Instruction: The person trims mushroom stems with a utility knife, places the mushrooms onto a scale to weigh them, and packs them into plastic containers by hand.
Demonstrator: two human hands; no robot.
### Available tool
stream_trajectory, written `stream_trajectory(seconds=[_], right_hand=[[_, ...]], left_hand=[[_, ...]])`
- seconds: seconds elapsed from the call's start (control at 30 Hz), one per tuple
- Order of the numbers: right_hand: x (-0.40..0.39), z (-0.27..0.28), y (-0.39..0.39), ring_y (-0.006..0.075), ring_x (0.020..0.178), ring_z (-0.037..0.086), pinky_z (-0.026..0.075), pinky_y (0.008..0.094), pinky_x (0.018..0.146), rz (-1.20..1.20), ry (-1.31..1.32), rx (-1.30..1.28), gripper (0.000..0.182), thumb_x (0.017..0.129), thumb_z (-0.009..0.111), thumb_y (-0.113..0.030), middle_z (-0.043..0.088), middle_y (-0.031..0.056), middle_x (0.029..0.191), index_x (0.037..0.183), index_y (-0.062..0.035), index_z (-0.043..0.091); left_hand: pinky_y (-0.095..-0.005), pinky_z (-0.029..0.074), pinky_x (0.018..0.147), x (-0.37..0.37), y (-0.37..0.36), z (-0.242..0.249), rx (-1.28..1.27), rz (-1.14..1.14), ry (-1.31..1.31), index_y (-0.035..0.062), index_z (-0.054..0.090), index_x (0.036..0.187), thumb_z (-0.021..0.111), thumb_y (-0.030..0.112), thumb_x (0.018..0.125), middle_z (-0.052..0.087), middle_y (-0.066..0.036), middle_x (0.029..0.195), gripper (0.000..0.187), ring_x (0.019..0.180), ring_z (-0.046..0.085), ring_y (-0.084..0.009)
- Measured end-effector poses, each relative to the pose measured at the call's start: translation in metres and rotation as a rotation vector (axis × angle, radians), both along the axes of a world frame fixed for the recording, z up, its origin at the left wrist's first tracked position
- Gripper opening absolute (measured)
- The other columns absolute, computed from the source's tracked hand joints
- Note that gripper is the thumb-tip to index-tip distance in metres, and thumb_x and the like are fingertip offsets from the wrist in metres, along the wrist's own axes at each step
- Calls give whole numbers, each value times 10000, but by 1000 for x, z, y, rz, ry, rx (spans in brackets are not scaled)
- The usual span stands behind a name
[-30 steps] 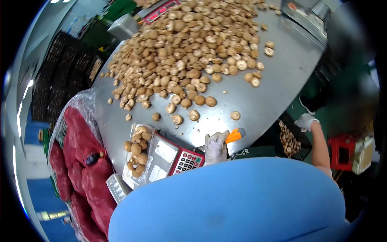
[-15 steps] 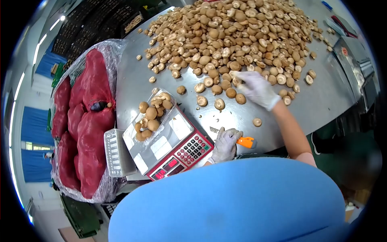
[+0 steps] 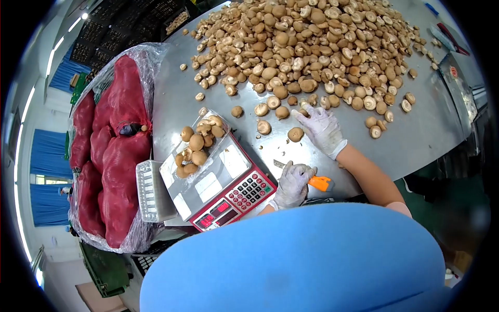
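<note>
My right hand, in a pale translucent glove, reaches over the steel table with its fingers stretched out and apart. Its fingertips are at the near edge of a large heap of shiitake mushrooms, by a small mushroom; what lies under the palm is hidden. A single mushroom rests just left of that hand. Closer to my body, my left hand, also gloved, is closed around a utility knife. The orange handle sticks out on the right and the blade points up-left.
A digital scale with red lit digits stands left of my left hand, bearing mushrooms on clear plastic. Beside it is a clear plastic tray. Farther left sit red mesh sacks in plastic wrap. A metal machine stands right.
My right hand has drawn back slightly toward me, and its fingers have spread. Some mushrooms near it have shifted or become covered. The left hand keeps the knife. The view has tilted a little.
</note>
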State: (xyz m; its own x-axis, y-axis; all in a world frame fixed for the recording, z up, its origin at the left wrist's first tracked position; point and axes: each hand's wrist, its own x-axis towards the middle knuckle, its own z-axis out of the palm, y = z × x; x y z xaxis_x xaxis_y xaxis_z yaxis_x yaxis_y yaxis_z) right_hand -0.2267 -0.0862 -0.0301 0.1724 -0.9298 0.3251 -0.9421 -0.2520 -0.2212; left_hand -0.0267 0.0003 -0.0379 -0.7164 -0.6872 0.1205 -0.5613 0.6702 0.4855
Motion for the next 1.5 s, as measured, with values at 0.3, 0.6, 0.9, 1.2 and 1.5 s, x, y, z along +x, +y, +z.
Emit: stream_trajectory(seconds=[0.3, 0.6, 0.9, 1.2, 1.5], right_hand=[[9, -6, -41, 340, 1128, 546, 454, 443, 995, 14, -127, -146, 550, 842, 665, -124, 554, 143, 1379, 1376, -241, 596], [5, -8, -30, 307, 1069, 566, 566, 385, 810, 65, -130, -185, 477, 876, 638, -161, 604, 65, 1238, 1345, -248, 614], [7, -9, -33, 319, 1087, 547, 528, 405, 900, 79, -216, -101, 476, 840, 673, -98, 638, 73, 1174, 1305, -197, 653], [-11, 51, -16, 126, 1164, 585, 480, 265, 984, 99, -1438, 705, 528, 890, 624, -57, 588, 59, 1373, 1414, -70, 559], [0, 51, 14, 207, 1255, 569, 461, 293, 1071, 292, -2072, 853, 573, 977, 553, -169, 533, 103, 1433, 1507, -26, 392]], left_hand=[[-548, 389, 1117, -1, 3, -5, -34, 21, 16, 177, 612, 1288, 602, -12, 813, 599, -43, 1104, 511, 1104, 579, -260], [-541, 394, 1110, 2, 5, -7, -48, 28, 40, 173, 605, 1290, 612, 11, 826, 613, -50, 1129, 491, 1130, 591, -269], [-546, 382, 1121, 4, 3, -9, -26, -6, -20, 162, 585, 1323, 620, 19, 817, 593, -64, 1164, 527, 1158, 573, -271], [-553, 395, 1108, 1, 3, -7, 2, 31, 55, 149, 593, 1308, 601, -8, 800, 595, -78, 1190, 531, 1168, 572, -282], [-552, 418, 1079, -1, -2, 1, 90, 37, 120, 121, 633, 1260, 581, -23, 798, 615, -85, 1173, 487, 1138, 586, -297]])
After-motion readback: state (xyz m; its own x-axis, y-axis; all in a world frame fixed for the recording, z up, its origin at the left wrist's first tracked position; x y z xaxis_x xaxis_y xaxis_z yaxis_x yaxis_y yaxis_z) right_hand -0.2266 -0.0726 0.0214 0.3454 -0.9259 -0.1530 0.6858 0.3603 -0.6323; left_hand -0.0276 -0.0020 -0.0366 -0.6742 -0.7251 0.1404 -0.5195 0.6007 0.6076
